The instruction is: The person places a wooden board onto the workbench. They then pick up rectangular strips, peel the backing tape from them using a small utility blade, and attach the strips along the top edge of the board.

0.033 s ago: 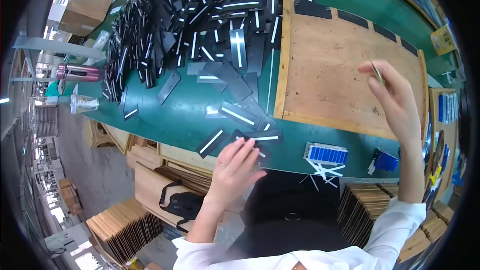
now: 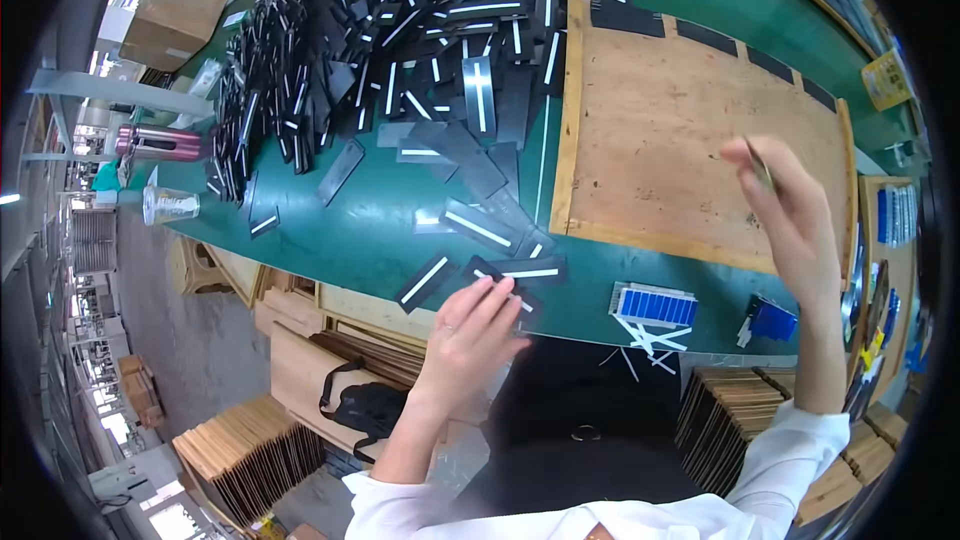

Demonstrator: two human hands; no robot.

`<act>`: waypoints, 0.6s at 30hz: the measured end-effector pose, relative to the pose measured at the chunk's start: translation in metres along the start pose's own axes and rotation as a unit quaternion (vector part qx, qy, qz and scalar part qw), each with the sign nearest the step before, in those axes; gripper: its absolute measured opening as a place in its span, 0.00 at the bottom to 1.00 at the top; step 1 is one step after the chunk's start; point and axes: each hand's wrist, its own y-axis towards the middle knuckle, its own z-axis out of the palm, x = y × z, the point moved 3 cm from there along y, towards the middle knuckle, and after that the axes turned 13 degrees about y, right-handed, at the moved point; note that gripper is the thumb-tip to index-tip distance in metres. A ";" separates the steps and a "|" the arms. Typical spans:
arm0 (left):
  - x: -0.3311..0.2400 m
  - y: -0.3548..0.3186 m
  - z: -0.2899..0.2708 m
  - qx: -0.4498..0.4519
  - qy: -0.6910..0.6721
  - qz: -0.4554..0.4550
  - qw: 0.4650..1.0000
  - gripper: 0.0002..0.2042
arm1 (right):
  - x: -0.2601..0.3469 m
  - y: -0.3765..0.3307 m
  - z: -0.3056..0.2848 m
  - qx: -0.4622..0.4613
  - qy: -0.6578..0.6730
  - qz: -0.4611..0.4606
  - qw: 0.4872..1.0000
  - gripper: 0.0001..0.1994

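My left hand (image 2: 465, 340) lies with outstretched fingertips on a small black rectangular piece (image 2: 487, 270) that carries a white strip, near the table's front edge. Its thumb stands off to the side. Similar black pieces lie around it: one with a white strip (image 2: 425, 283) to the left, another (image 2: 530, 270) to the right. My right hand (image 2: 795, 210) is closed round a slim pointed metal tool, apparently tweezers (image 2: 763, 168), above the wooden board (image 2: 660, 140). The tool's tip points up and left, with nothing visible at it.
A big heap of black pieces with white strips (image 2: 400, 30) covers the far left of the green table (image 2: 370, 225). Blue-and-white strip sheets (image 2: 655, 306), loose white strips (image 2: 650, 338) and a blue pad (image 2: 772, 321) lie at the front edge. A clear cup (image 2: 170, 205) stands left.
My right hand with the tweezers has come slightly nearer to me over the wooden board. My left hand has barely moved.
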 end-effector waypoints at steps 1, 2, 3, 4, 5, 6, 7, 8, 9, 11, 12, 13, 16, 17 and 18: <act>0.002 -0.006 0.004 -0.006 0.029 0.021 0.999 0.24 | 0.008 -0.013 0.007 0.002 -0.024 -0.042 0.999 0.12; 0.001 -0.011 0.007 -0.012 0.053 0.045 0.997 0.22 | 0.015 -0.026 0.010 0.009 -0.041 -0.058 0.997 0.11; 0.001 -0.013 0.005 -0.030 0.051 0.041 0.997 0.19 | 0.020 -0.037 0.014 0.016 -0.057 -0.075 0.995 0.11; -0.001 -0.016 0.004 -0.032 0.051 0.043 0.997 0.19 | 0.026 -0.047 0.016 0.019 -0.080 -0.081 0.993 0.12; -0.002 -0.019 0.003 -0.035 0.054 0.054 0.996 0.19 | 0.027 -0.056 0.019 0.028 -0.089 -0.091 0.991 0.13; -0.004 -0.022 0.003 -0.038 0.058 0.064 0.996 0.20 | 0.025 -0.064 0.024 0.038 -0.098 -0.102 0.989 0.14; -0.005 -0.026 0.004 -0.041 0.059 0.064 0.995 0.20 | 0.023 -0.072 0.033 0.039 -0.067 -0.101 0.992 0.13; -0.006 -0.029 0.004 -0.074 0.040 0.080 0.993 0.20 | 0.020 -0.079 0.040 0.067 -0.037 -0.061 0.995 0.12; -0.009 -0.032 0.002 -0.107 0.021 0.095 0.990 0.21 | 0.016 -0.085 0.048 0.095 -0.007 -0.020 0.995 0.11; -0.024 -0.028 -0.004 -0.126 0.009 0.105 0.986 0.21 | 0.004 -0.097 0.073 0.132 0.091 0.062 0.985 0.09; -0.036 -0.021 -0.008 -0.144 -0.003 0.117 0.983 0.21 | -0.014 -0.106 0.090 0.115 0.113 0.013 0.987 0.07; -0.046 -0.018 -0.011 -0.149 0.009 0.141 0.979 0.20 | -0.017 -0.105 0.101 0.166 0.159 0.065 0.971 0.08; -0.063 -0.016 -0.021 -0.119 -0.055 0.135 0.982 0.19 | -0.030 -0.109 0.113 0.212 0.277 0.277 0.895 0.09; -0.063 -0.016 -0.019 -0.155 -0.055 0.049 0.985 0.20 | -0.025 -0.106 0.110 0.204 0.281 0.305 0.887 0.10; -0.064 -0.017 -0.016 -0.189 -0.055 -0.038 0.980 0.21 | -0.020 -0.103 0.105 0.211 0.244 0.312 0.894 0.10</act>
